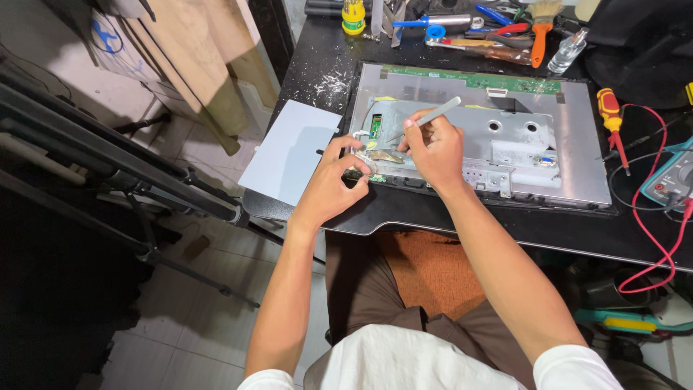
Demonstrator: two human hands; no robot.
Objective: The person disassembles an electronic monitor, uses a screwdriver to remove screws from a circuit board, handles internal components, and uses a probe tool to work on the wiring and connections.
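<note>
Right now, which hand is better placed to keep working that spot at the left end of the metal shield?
Right, probably. The right hand grips the grey tool, its tip angled toward the metal shield's left end. The left hand carries no tool; its fingers rest by the panel's front edge, bracing.
</note>
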